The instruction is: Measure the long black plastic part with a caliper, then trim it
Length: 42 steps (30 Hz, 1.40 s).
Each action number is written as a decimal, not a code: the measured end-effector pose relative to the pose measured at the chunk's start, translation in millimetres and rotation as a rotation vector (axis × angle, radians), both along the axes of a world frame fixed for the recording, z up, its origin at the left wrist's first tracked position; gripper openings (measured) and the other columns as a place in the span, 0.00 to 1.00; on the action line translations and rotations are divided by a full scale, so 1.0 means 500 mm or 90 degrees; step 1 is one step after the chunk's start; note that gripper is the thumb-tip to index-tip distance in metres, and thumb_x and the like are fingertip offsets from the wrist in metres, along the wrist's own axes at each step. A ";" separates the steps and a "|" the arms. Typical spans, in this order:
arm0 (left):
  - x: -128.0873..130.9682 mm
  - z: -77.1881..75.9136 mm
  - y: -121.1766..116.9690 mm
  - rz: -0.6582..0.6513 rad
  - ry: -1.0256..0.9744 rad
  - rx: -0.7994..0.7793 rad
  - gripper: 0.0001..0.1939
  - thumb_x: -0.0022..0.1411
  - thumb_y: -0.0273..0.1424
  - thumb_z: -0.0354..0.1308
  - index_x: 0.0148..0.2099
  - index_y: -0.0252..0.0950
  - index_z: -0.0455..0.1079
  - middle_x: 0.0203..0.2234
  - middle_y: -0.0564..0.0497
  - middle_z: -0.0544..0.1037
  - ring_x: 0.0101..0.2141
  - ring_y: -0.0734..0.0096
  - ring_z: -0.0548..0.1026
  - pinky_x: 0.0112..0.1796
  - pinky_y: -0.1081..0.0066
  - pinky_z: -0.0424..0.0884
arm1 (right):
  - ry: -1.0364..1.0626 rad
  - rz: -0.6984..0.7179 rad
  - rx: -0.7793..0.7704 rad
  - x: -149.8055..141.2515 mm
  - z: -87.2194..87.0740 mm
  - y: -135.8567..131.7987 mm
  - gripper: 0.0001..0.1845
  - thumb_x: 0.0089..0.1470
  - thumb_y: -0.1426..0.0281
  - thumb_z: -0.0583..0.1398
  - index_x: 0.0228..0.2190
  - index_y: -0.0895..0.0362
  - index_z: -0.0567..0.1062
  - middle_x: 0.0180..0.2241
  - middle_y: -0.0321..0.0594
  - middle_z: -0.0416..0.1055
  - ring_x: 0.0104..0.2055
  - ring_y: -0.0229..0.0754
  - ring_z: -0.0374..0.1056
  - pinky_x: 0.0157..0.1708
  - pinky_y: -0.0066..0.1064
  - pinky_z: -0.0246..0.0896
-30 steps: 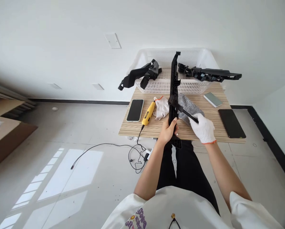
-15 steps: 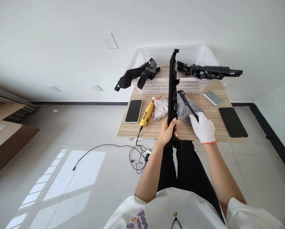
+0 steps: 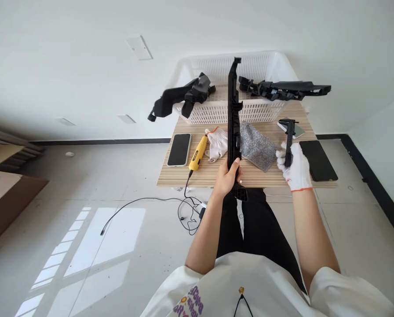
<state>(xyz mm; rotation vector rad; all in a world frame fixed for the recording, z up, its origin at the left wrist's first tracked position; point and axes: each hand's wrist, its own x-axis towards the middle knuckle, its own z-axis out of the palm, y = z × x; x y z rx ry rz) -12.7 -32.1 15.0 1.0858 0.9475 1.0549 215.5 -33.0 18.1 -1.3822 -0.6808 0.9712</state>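
My bare left hand (image 3: 228,177) grips a long black plastic trim part (image 3: 234,119) near its lower end, holding it upright over the table. In my right hand (image 3: 296,167), which wears a white knit glove, is a black caliper (image 3: 289,141) with its jaws pointing away from me. The caliper is apart from the trim part. Between the two hands a grey cloth (image 3: 258,147) lies on the wooden table (image 3: 197,179). Left of the trim part are a loose white glove (image 3: 217,143) and a yellow corded tool (image 3: 198,153).
A white plastic basket (image 3: 213,115) at the back bears black plastic parts (image 3: 184,97) overhanging its left side and more black parts (image 3: 286,90) on the right. Phones lie at the left (image 3: 179,149) and right (image 3: 318,160), with a grey-green card-like item (image 3: 297,130) behind. Cables (image 3: 140,199) trail on the floor.
My right hand has moved right, away from the trim part, and the caliper has turned from slanting beside it to standing nearly straight. My left hand keeps its hold; the view has shifted slightly.
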 end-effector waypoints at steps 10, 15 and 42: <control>0.002 -0.003 0.001 0.005 0.008 0.001 0.24 0.64 0.55 0.64 0.40 0.38 0.67 0.19 0.60 0.70 0.15 0.79 0.64 0.19 0.74 0.70 | 0.186 0.105 0.104 0.022 -0.006 -0.021 0.11 0.61 0.60 0.64 0.42 0.52 0.73 0.34 0.33 0.72 0.33 0.33 0.71 0.32 0.23 0.73; 0.002 -0.001 0.000 0.000 0.002 0.019 0.24 0.65 0.54 0.63 0.39 0.39 0.65 0.19 0.60 0.70 0.16 0.80 0.64 0.19 0.75 0.70 | 0.176 0.030 0.133 0.022 -0.003 -0.012 0.14 0.55 0.63 0.67 0.42 0.53 0.76 0.32 0.31 0.71 0.26 0.29 0.63 0.23 0.20 0.60; 0.015 -0.018 0.015 0.112 -0.018 0.051 0.23 0.67 0.55 0.61 0.37 0.42 0.63 0.19 0.58 0.67 0.16 0.75 0.64 0.20 0.71 0.64 | -0.709 0.255 0.043 -0.206 0.044 0.010 0.27 0.75 0.58 0.44 0.54 0.51 0.80 0.50 0.43 0.83 0.53 0.47 0.79 0.51 0.35 0.73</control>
